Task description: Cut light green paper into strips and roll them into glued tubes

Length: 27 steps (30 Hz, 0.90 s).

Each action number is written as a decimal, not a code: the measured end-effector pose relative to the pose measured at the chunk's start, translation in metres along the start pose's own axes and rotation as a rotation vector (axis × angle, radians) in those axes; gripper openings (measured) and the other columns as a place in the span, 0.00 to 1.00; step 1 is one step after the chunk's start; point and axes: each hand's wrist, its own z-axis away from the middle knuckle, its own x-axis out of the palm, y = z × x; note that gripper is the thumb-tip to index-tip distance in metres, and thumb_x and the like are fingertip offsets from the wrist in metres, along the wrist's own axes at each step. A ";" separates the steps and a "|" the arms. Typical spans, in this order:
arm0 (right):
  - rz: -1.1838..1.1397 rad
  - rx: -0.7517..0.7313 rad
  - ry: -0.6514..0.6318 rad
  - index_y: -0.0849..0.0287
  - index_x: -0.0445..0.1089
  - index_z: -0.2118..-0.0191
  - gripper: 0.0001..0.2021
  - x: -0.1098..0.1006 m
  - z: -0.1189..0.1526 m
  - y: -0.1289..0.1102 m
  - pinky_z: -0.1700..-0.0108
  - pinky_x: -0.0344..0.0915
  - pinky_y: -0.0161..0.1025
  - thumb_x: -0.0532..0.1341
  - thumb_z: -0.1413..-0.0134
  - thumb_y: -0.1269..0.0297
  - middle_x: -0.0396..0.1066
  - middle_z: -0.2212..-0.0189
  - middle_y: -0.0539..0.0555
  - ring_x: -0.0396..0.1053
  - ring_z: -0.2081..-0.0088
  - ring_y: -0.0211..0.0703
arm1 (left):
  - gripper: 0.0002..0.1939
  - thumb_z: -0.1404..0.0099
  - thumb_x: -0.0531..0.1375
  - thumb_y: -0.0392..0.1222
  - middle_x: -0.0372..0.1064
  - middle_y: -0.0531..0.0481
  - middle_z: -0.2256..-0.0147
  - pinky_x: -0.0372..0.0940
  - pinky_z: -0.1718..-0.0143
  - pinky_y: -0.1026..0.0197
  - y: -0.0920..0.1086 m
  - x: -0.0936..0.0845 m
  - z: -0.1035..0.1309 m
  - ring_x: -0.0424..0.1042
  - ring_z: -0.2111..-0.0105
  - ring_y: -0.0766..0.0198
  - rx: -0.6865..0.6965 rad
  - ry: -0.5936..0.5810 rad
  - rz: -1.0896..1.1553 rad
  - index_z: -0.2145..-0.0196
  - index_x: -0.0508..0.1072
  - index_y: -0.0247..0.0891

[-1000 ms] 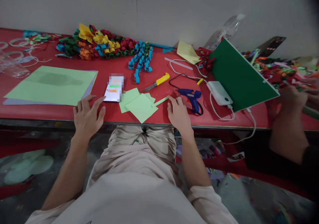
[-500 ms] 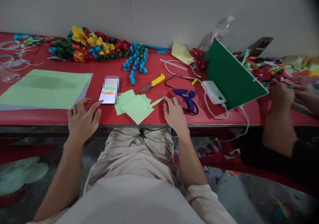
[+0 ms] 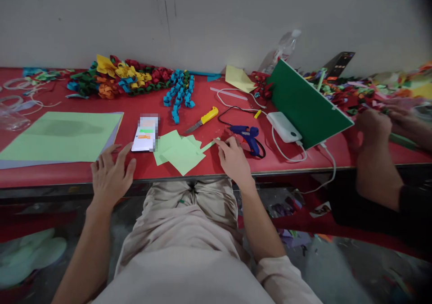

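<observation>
The strip [image 3: 209, 146] runs from the squares [image 3: 183, 156] to the right hand [image 3: 233, 159], its fingertips at one end; I cannot tell whether they grip. The left hand [image 3: 113, 171] is spread, holding nothing, beside the phone [image 3: 143, 142]. A careless forward reach could meet the knife's [image 3: 207, 116] bare blade, or the glue gun's [image 3: 248, 137] nozzle, if hot.

No lettering, brand or number can be read. At nine o'clock in the head view, the lit phone [image 3: 143, 142] shows green and orange bars, partly pixelated; at two o'clock, the propped dark phone [image 3: 342, 64] carries bright marks too small to decipher.
</observation>
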 end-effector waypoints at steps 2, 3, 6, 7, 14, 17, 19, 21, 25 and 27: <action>-0.009 -0.012 0.018 0.56 0.68 0.41 0.18 0.001 -0.001 0.000 0.48 0.66 0.50 0.51 0.31 0.66 0.62 0.53 0.62 0.66 0.53 0.54 | 0.29 0.26 0.52 0.48 0.54 0.29 0.35 0.57 0.42 0.33 0.007 -0.004 -0.003 0.56 0.36 0.33 0.006 0.067 0.072 0.31 0.56 0.41; -0.013 -0.025 0.027 0.57 0.69 0.43 0.16 0.001 -0.001 0.000 0.47 0.65 0.51 0.52 0.31 0.65 0.62 0.52 0.62 0.65 0.51 0.55 | 0.28 0.26 0.53 0.47 0.54 0.29 0.36 0.56 0.40 0.34 0.013 -0.006 -0.005 0.56 0.36 0.35 0.022 0.109 0.118 0.32 0.59 0.39; -0.005 -0.073 0.017 0.59 0.69 0.50 0.11 0.002 -0.005 -0.001 0.45 0.63 0.52 0.54 0.32 0.66 0.62 0.50 0.64 0.62 0.47 0.57 | 0.18 0.27 0.55 0.44 0.62 0.36 0.40 0.56 0.38 0.39 0.044 -0.013 -0.019 0.60 0.37 0.42 0.142 0.134 0.219 0.42 0.69 0.42; 0.007 -0.084 0.001 0.59 0.69 0.51 0.09 0.002 -0.006 -0.002 0.46 0.63 0.52 0.54 0.32 0.67 0.63 0.50 0.64 0.62 0.47 0.57 | 0.16 0.27 0.55 0.44 0.65 0.39 0.41 0.57 0.39 0.41 0.057 -0.013 -0.025 0.62 0.39 0.44 0.195 0.090 0.225 0.45 0.71 0.43; -0.105 -0.082 -0.094 0.60 0.68 0.51 0.10 -0.009 0.002 0.001 0.49 0.65 0.47 0.54 0.34 0.73 0.69 0.55 0.60 0.65 0.53 0.52 | 0.19 0.24 0.50 0.44 0.64 0.42 0.36 0.57 0.37 0.45 0.124 0.012 -0.043 0.61 0.35 0.52 0.530 -0.218 0.216 0.40 0.68 0.41; -0.189 -0.024 -0.050 0.57 0.71 0.56 0.08 -0.019 0.011 0.002 0.50 0.66 0.45 0.55 0.33 0.69 0.71 0.57 0.58 0.68 0.53 0.51 | 0.23 0.23 0.48 0.47 0.60 0.43 0.33 0.52 0.33 0.44 0.127 0.019 -0.035 0.58 0.33 0.53 0.536 -0.258 0.224 0.35 0.63 0.42; -0.233 0.024 0.026 0.56 0.72 0.60 0.07 -0.026 0.008 -0.002 0.53 0.67 0.43 0.56 0.33 0.65 0.73 0.60 0.57 0.71 0.56 0.49 | 0.28 0.24 0.49 0.51 0.55 0.41 0.31 0.49 0.31 0.43 0.125 0.017 -0.032 0.54 0.31 0.52 0.534 -0.251 0.251 0.31 0.57 0.41; -0.263 0.071 0.093 0.56 0.72 0.61 0.08 -0.032 -0.006 -0.008 0.58 0.66 0.41 0.57 0.33 0.61 0.75 0.64 0.56 0.74 0.61 0.47 | 0.31 0.25 0.50 0.53 0.51 0.40 0.30 0.49 0.31 0.44 0.122 0.014 -0.032 0.51 0.29 0.51 0.517 -0.224 0.298 0.30 0.53 0.40; -0.323 0.178 0.040 0.58 0.71 0.57 0.11 -0.038 -0.059 -0.022 0.64 0.65 0.38 0.54 0.31 0.60 0.75 0.74 0.53 0.74 0.70 0.46 | 0.29 0.27 0.53 0.52 0.56 0.38 0.32 0.53 0.33 0.44 0.117 0.012 -0.036 0.55 0.31 0.50 0.507 -0.198 0.365 0.33 0.59 0.40; -0.280 0.265 0.038 0.64 0.67 0.46 0.14 -0.039 -0.081 -0.028 0.61 0.67 0.41 0.54 0.31 0.62 0.77 0.72 0.57 0.76 0.67 0.50 | 0.31 0.31 0.58 0.55 0.59 0.39 0.33 0.50 0.32 0.40 0.115 0.014 -0.036 0.56 0.32 0.48 0.573 -0.243 0.360 0.34 0.62 0.41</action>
